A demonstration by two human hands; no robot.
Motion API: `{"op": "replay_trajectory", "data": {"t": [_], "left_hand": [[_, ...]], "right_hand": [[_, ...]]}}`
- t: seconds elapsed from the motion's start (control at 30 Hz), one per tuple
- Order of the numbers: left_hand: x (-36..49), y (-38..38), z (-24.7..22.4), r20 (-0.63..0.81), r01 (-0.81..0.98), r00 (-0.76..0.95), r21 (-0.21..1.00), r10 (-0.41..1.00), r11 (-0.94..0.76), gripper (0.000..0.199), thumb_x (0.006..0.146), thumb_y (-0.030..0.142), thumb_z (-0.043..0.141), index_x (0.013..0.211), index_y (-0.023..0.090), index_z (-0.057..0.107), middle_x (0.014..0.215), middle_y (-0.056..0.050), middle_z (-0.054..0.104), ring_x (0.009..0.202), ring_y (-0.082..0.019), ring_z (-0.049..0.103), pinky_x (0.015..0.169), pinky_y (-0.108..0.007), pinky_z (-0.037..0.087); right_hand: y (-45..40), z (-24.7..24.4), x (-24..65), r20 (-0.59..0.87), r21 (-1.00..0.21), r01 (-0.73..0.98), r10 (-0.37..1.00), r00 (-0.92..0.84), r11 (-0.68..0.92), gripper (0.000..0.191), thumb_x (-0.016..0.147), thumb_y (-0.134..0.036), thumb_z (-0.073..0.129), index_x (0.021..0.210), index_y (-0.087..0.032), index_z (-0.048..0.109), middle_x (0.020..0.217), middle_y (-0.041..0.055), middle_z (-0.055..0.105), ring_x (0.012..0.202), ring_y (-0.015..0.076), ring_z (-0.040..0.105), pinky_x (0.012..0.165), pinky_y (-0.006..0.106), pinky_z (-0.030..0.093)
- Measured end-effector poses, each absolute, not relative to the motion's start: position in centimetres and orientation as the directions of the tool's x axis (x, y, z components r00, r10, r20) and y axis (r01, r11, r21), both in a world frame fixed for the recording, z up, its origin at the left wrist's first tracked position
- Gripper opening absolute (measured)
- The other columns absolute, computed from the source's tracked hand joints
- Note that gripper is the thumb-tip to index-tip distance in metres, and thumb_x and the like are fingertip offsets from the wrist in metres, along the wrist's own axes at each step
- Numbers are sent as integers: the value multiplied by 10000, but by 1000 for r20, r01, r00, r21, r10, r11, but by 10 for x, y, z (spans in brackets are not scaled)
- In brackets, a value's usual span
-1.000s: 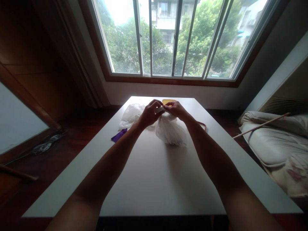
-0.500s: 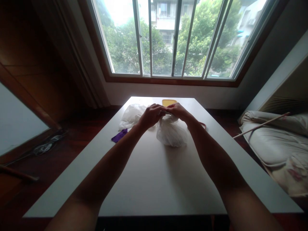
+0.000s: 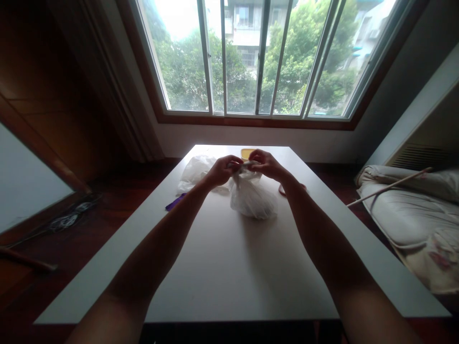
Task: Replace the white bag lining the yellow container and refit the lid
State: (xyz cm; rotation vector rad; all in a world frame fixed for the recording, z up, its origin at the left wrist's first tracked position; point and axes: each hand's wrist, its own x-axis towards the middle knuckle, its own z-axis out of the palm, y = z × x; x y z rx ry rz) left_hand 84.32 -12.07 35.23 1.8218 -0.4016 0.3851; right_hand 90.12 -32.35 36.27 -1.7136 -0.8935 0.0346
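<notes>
Pinching top of bag (image 3: 253,199) w/ L hand (image 3: 222,171), closed on L side of its gathered neck. Gripping same neck w/ R hand (image 3: 268,165), closed on R side, just beside L hand. Holding bag btwn & below both, upright, over mid-far part of desk (image 3: 229,277), full & rounded at bottom; can't tell if resting on desk or hanging just above. Can't make out contents.

Just past hands, nr far edge of desk: yellow tray (image 3: 246,154), partly hidden by R hand. Left of L hand, on desk: 2nd bag (image 3: 196,173), white, crumpled. Nearer, beside L forearm & partly covered by it: purple cloth (image 3: 175,202). To right, partly behind R forearm: red loop (image 3: 282,189), lying on desk, apart from bag.

Farther out, beyond desk: window (image 3: 236,71) w/ trees outside. Off to right: stick (image 3: 390,187) lying aslant across padding (image 3: 401,215). Off to left, on floor: cables (image 3: 68,220), nr wood frame.
</notes>
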Motion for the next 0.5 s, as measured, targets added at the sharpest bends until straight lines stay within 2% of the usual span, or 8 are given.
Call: {"op": "replay_trajectory", "data": {"t": [0.07,0.17,0.3,0.37,0.5], "left_hand": [[843,-122,352,383,-390,921,911,-73,-137,252,734,296,764,927,136,734,774,-41,690,670,-136,596,651,-268,468],[843,-122,350,303,-297,950,951,-70,85,373,683,340,834,963,124,720,771,-43,691,627,-116,593,602,-250,462],[846,-121,347,242,-216,968,938,-63,272,423,663,332,876,983,127,689,792,-44,705,635,-112,621,602,-243,484],[847,-121,347,239,-207,969,927,-67,312,405,684,304,870,993,127,678,775,-32,699,620,-100,617,592,-233,485],[847,-124,347,254,-210,964,907,-77,364,390,703,285,862,1004,124,674,756,-16,688,601,-82,608,574,-212,475]], "right_hand": [[-322,360,900,492,-760,641,545,679,-111,279,683,-297,764,866,-184,586,852,27,638,735,154,591,655,286,493],[-321,359,892,650,-586,796,499,572,-149,237,737,-255,713,943,-193,614,998,70,649,911,211,616,815,368,516],[-325,361,878,783,-387,902,448,431,-191,227,777,-234,699,999,-227,651,1185,96,617,1158,274,553,1013,475,439],[-326,360,873,786,-352,907,454,420,-230,204,783,-269,733,975,-236,675,1218,93,604,1191,284,532,1043,488,414],[-322,357,871,787,-359,889,419,452,-284,185,791,-338,779,930,-242,704,1191,84,610,1164,280,543,1037,477,417]]}}
